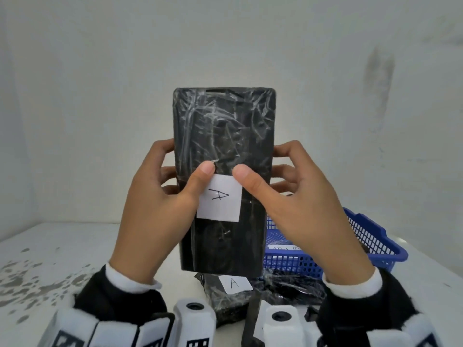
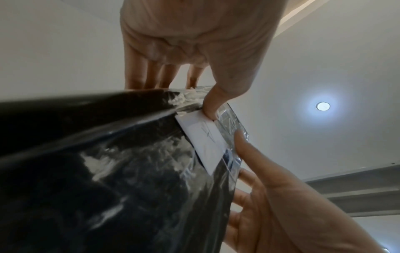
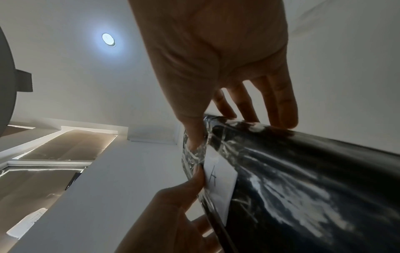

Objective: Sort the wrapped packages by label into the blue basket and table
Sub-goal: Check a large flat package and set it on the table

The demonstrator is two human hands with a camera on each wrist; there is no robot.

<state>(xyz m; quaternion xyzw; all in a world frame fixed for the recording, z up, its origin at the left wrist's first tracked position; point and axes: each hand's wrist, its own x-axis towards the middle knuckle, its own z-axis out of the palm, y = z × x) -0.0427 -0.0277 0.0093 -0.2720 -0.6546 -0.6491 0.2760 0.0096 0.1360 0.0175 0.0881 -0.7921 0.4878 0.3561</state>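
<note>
Both hands [image 1: 155, 211] raised, fingers [image 1: 283, 171] seemingly curled.

Left hand [image 1: 160, 209]: bare, no glove or ring visible.
Right hand [image 1: 308, 211]: bare, no glove or ring visible.
Cuffs: white ribbed knit band at each wrist [image 1: 132, 278], [image 1: 350, 280].
Sleeves: black fleecy fabric behind each cuff [image 1: 117, 294], [image 1: 370, 304].
Wrist units: white moulded housings [image 1: 194, 319], [image 1: 280, 324], each with a round dark lens on top.
Straps: white padded segments [image 1: 100, 331] bearing black-and-white square markers, partly cut off by the frame.
</note>
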